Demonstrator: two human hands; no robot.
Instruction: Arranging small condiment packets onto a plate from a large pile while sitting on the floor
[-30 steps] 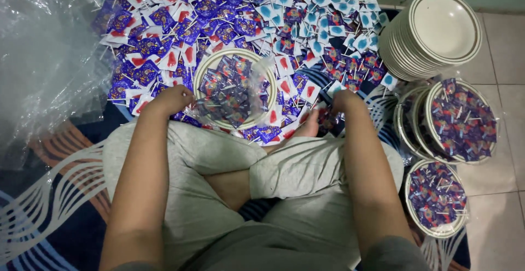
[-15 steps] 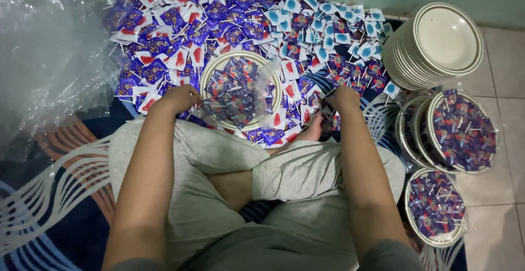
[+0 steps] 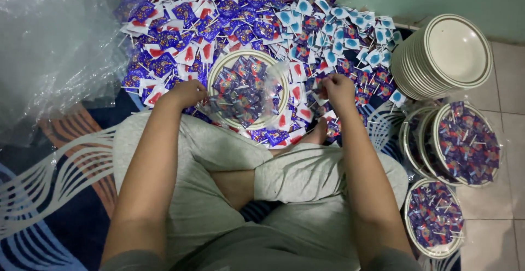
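You are looking at an evenly lit indoor view under soft overhead light. Shadows stay weak and short, pooling only between your legs. Glare shows on the crumpled clear plastic sheet (image 3: 52, 47) at upper left and faintly on the stacked cream plates (image 3: 445, 57). Focus is fair throughout; straight lines bow slightly toward the edges.

A patterned rug (image 3: 49, 194) covers the floor. On it lies a heap of wrapped lollipops (image 3: 219, 25), left of a stack of empty plates (image 3: 454, 52). Below that stack, 3 filled plates (image 3: 465, 140) sit on tiles (image 3: 508, 85).
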